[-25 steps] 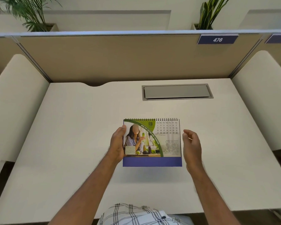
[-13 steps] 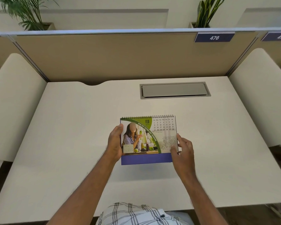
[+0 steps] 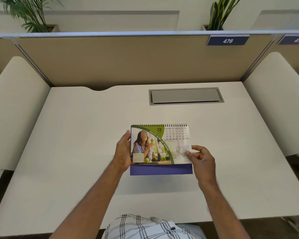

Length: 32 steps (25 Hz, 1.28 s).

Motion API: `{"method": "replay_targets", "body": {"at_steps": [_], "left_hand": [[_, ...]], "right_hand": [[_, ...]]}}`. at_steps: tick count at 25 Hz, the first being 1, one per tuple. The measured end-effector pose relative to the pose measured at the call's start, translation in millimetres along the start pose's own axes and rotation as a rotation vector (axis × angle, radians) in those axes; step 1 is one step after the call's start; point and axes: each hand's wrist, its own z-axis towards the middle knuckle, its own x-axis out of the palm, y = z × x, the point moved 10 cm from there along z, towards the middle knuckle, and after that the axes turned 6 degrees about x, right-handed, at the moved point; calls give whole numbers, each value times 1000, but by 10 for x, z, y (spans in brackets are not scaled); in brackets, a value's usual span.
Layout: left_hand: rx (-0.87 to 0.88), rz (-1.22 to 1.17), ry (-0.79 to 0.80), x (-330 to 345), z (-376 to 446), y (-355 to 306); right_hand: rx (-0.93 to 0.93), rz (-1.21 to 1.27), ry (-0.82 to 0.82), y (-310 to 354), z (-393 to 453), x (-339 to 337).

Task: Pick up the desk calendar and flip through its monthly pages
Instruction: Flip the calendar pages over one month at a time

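The spiral-bound desk calendar [image 3: 160,147] is held up above the white desk [image 3: 76,135], showing its FEB page with a green band, a photo and a date grid; a blue base strip runs along its bottom. My left hand [image 3: 123,152] grips the calendar's left edge, thumb on the front. My right hand [image 3: 201,157] pinches the right edge of the FEB page between thumb and fingers, near the lower right corner.
A grey cable hatch [image 3: 186,96] is set into the desk behind the calendar. A beige partition [image 3: 119,61] with a "476" label [image 3: 227,40] closes the back. White side panels [image 3: 16,107] flank the desk. Two plants [image 3: 219,13] stand beyond the partition.
My right hand came in from beside the calendar and took hold of the FEB page's right edge. The left hand kept its grip; the calendar shifted slightly.
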Motion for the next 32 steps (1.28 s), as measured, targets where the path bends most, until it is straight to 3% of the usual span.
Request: {"method": "replay_targets", "body": {"at_steps": [7, 15, 19, 24, 28, 32], "left_hand": [[-52, -24, -16, 2, -44, 26], [34, 40, 151, 219, -114, -102], [88, 91, 114, 184, -117, -162], [98, 130, 52, 122, -156, -183], [114, 96, 176, 210, -99, -173], [47, 10, 111, 151, -94, -39]], "right_hand": [[-72, 75, 5, 263, -76, -70], [-58, 324, 130, 607, -24, -62], [-156, 163, 152, 741, 42, 22], [-480, -355, 119, 849, 141, 132], [-494, -225, 45, 1020, 237, 52], [-344, -103, 7, 1095, 444, 12]]}}
